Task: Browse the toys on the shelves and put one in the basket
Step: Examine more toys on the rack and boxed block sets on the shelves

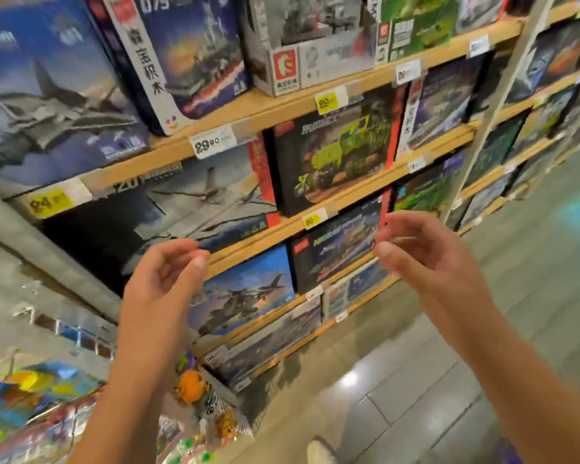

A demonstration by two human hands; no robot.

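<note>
Left hand and right hand up in the air, well apart, fingers loosely bent, holding nothing. Behind them, toy boxes along the wooden shelves: helicopter box between the hands, green truck box one shelf higher. Yellow price tag on the shelf edge. Basket not seen.

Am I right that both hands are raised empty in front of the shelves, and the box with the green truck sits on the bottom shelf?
Not quite. The head view shows the left hand and right hand raised and empty, but the green truck box sits on an upper shelf, with more shelves of boxes below it, not on the bottom one.
</note>
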